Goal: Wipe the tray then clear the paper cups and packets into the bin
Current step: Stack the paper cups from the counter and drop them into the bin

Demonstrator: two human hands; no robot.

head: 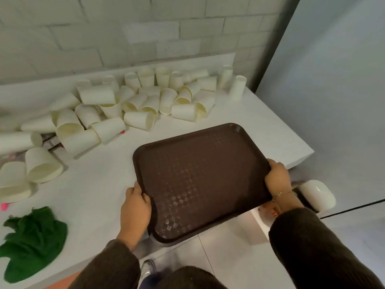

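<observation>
Gripping the brown tray point(200, 176) by its two short edges, my left hand point(135, 207) and right hand point(278, 176) hold it over the white counter's point(104, 180) near corner, with paper cups point(133, 101) heaped beyond my left hand and a green cloth point(33, 236) lying left of it.

Surface point(104, 174): white, stretching from 9 to 2 o'clock.
Paper cups point(145, 101): lying heaped at 11 o'clock, mostly tipped over.
Packets point(52, 143): peeking out beneath cups at 10 o'clock.
Green cloth point(33, 236): lying crumpled at 8 o'clock.
</observation>
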